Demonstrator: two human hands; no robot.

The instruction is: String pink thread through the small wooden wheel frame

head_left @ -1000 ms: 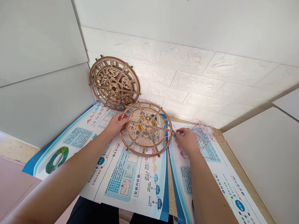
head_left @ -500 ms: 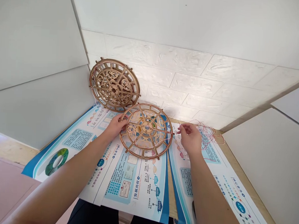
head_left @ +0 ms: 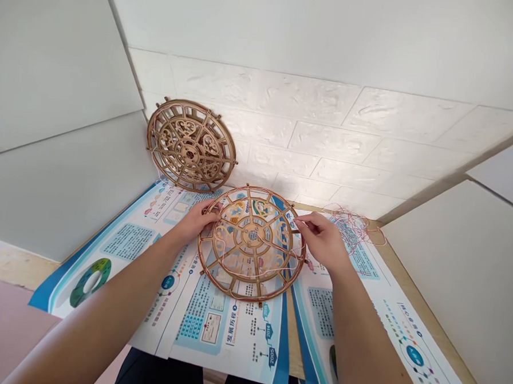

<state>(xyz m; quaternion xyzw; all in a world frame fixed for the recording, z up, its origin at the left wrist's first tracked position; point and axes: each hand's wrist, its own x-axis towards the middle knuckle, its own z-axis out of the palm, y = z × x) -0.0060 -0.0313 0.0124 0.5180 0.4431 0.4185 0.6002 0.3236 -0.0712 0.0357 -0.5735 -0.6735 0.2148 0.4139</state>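
A round openwork wooden wheel frame (head_left: 254, 235), with spokes, scrollwork and small tabs on its rim, is tilted over the printed sheets. My left hand (head_left: 201, 220) is closed on its left rim, thumb on the near face. A thin pale pink-white wire (head_left: 273, 270) loops across the lower part of the frame and runs from near the hub to the right rim. At the upper right rim my right hand (head_left: 320, 235) is pinched, fingertips against the frame; the bit of wire in them is mostly hidden.
A stack of similar wooden wheels (head_left: 190, 145) leans against the white brick-pattern wall (head_left: 311, 137) at the back left. A tangle of loose wire (head_left: 358, 229) lies behind my right hand. Printed posters (head_left: 151, 238) cover the wooden tabletop. Grey-white panels (head_left: 463, 271) stand on both sides.
The wheel frame has come nearer to me and turned, its lower edge further down. My right hand has moved left from beside the rim onto it.
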